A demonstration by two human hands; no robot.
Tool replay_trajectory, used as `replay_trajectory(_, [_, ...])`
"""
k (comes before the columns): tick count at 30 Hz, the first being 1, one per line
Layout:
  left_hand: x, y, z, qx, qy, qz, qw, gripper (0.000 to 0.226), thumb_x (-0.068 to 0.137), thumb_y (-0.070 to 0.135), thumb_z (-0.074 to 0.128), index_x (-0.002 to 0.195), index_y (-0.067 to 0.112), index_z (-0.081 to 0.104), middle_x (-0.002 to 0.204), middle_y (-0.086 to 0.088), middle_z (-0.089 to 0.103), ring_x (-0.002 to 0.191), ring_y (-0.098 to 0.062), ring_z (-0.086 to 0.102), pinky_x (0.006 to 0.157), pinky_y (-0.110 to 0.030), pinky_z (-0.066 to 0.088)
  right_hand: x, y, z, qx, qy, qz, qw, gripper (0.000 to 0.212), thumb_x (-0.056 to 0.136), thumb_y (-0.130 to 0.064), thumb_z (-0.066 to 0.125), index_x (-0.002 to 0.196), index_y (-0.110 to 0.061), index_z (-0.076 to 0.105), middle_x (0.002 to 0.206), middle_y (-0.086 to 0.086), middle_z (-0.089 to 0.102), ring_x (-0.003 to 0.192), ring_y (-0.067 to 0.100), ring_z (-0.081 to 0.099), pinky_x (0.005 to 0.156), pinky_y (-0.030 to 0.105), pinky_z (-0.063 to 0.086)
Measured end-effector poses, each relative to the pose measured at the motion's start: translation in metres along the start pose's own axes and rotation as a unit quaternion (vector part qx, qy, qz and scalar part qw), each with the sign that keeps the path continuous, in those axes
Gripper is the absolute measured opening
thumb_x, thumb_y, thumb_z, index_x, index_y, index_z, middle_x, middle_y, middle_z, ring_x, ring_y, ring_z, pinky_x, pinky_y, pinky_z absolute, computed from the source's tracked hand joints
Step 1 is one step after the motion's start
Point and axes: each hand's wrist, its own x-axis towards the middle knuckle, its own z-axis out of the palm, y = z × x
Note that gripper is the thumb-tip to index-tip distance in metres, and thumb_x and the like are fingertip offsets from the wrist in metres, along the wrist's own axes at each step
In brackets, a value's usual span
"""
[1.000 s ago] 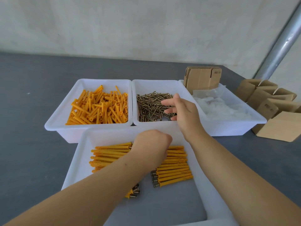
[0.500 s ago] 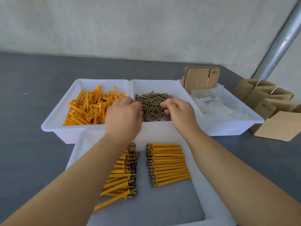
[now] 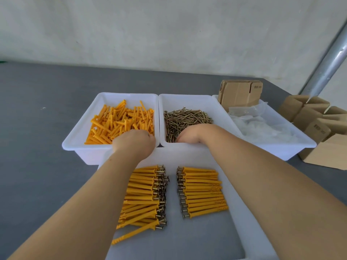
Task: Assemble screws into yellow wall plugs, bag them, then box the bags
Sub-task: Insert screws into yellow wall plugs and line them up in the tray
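Yellow wall plugs point(image 3: 120, 122) lie loose in the left white tub point(image 3: 78, 136), heaped toward its near right corner, on the grey worktop point(image 3: 37, 128). Largest of the things on that worktop is the near white tray point(image 3: 249, 222), which holds two rows of assembled plugs with screws: a left row point(image 3: 144, 194) with screw heads pointing right, partly under the left forearm, and a tidier right row point(image 3: 202, 192) with heads pointing left. Behind it stand three tubs side by side. The right tub point(image 3: 293, 145) holds clear plastic bags point(image 3: 262, 126) and a flat stack of folded cardboard point(image 3: 240, 92) leaning at its far end. The middle tub point(image 3: 187, 100) holds a pile of brass-coloured screws point(image 3: 185, 119). Open cardboard boxes point(image 3: 319, 128) sit at the worktop's right edge, beside a grey metal pole point(image 3: 326, 59).

The left hand point(image 3: 134, 141) reaches over the near rim of the plug tub, fingers curled down into the plugs; what they hold is hidden. The right hand point(image 3: 189, 135) dips into the near end of the screw pile, fingers bent down among the screws; whether they grip any I cannot tell.
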Motion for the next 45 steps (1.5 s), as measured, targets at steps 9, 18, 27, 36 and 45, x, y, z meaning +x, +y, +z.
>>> replay_trajectory(9, [0.000,0.003,-0.001,-0.005,0.000,-0.022,1.000,0.043,0.100,0.033,0.030,0.063,0.018,0.047,0.065,0.000,0.048,0.059,-0.018,0.045,0.052,-0.026,0.028,0.003,-0.005,0.011,0.146,0.149,0.060,0.976,0.022,0.100,-0.014,0.049,0.100,-0.001,0.066,0.076,0.003,0.049,0.073,0.019,0.050,0.056,0.026,0.036])
replay_trajectory(18, [-0.001,0.003,-0.006,0.026,-0.034,-0.015,0.999,0.039,0.102,0.039,0.021,0.114,0.026,0.056,0.124,-0.011,0.046,0.093,-0.027,0.054,0.081,-0.041,0.048,-0.027,0.006,0.022,0.361,0.369,-0.036,0.856,0.027,0.089,-0.006,0.062,0.090,-0.028,0.077,0.087,-0.009,0.072,0.085,0.013,0.070,0.074,0.025,0.053])
replay_trajectory(27, [0.001,-0.005,-0.004,-0.006,-0.006,0.074,0.997,0.042,0.104,0.034,0.027,0.076,0.018,0.054,0.075,0.001,0.056,0.066,-0.016,0.051,0.052,-0.028,0.033,-0.057,0.007,0.041,0.529,0.425,-0.112,0.726,0.032,0.096,-0.011,0.060,0.081,-0.037,0.070,0.082,-0.012,0.073,0.070,-0.003,0.069,0.064,0.021,0.052])
replay_trajectory(36, [-0.006,0.000,-0.004,-0.055,0.064,0.019,0.996,0.038,0.098,0.029,0.045,0.063,0.016,0.052,0.061,0.000,0.047,0.054,-0.017,0.044,0.047,-0.025,0.034,-0.058,0.015,0.047,0.542,0.458,-0.094,0.699,0.028,0.096,-0.011,0.059,0.090,-0.035,0.073,0.089,-0.010,0.074,0.069,0.001,0.069,0.063,0.021,0.053])
replay_trajectory(45, [-0.009,-0.001,-0.014,-0.185,0.223,0.059,0.955,0.027,0.080,0.010,0.079,0.106,0.008,0.074,0.108,-0.010,0.064,0.085,-0.025,0.064,0.077,-0.036,0.053,-0.056,0.017,0.048,0.540,0.469,-0.097,0.692,0.023,0.097,-0.011,0.058,0.098,-0.028,0.074,0.091,-0.009,0.073,0.069,-0.002,0.067,0.065,0.020,0.051])
